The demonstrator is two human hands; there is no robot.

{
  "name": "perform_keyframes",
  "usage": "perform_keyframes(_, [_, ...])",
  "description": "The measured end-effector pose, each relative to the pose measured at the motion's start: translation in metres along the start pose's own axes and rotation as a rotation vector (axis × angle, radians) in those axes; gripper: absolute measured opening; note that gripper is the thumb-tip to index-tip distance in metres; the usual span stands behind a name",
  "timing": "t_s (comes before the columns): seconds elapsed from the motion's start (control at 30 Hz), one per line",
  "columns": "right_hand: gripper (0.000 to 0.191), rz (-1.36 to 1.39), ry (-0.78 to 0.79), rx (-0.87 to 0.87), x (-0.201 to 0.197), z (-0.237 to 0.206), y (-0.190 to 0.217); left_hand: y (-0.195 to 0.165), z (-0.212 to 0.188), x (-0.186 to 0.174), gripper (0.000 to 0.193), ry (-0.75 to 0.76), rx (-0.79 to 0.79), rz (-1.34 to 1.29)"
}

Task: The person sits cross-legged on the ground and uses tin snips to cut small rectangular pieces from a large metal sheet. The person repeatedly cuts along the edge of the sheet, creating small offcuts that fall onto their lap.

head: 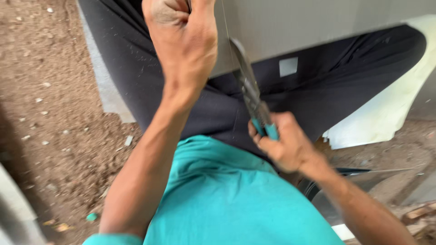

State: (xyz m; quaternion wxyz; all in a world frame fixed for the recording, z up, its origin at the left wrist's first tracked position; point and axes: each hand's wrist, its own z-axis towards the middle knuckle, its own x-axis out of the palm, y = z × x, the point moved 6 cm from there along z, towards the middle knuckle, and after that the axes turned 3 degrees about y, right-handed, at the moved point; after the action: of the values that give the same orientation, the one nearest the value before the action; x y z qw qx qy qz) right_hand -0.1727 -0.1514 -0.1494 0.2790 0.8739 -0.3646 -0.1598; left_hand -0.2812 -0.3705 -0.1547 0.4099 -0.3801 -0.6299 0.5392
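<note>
Containers: none can be made out.
Knife: the utility knife (254, 102) has a teal handle and a grey metal body, blurred; its tip meets the edge of the grey sheet (318, 22), above the dark trousers (218, 104).
Right hand: the right hand (284, 145) is wrapped around the knife's handle.
Left hand: the left hand (181, 41) is clenched at the sheet's edge, just left of the knife.
Surroundings: bare soil (50, 100); a white sheet (390, 104) lies to the right.

Left hand (181, 41) — fingertips cut off above
</note>
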Motion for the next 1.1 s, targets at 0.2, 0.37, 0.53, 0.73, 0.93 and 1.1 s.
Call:
perform_keyframes(0.2, [0.059,0.187,0.023,0.121,-0.034,-0.046,-0.043,0.04,-0.073,0.039,0.05,-0.245,-0.053,-0.049])
perform_keyframes(0.37, [0.07,0.417,-0.402,0.138,-0.031,-0.103,-0.091,0.036,-0.111,0.134,0.028,0.342,-0.491,-0.215])
perform_keyframes(0.53, [0.07,0.506,-0.429,-0.07,-0.027,-0.102,-0.088,0.032,-0.133,0.166,0.039,0.491,-0.695,-0.178])
perform_keyframes(0.73, [0.067,0.384,-0.461,-0.039,-0.043,-0.1,-0.068,0.035,-0.138,0.17,0.037,0.511,-0.673,-0.294])
perform_keyframes(0.93, [0.056,0.309,-0.493,0.024,-0.049,-0.099,-0.074,0.04,-0.139,0.166,0.034,0.505,-0.664,-0.305])
perform_keyframes(1.1, [0.025,0.235,-0.562,-0.065,-0.05,-0.092,-0.075,0.047,-0.139,0.159,0.031,0.474,-0.56,-0.261])
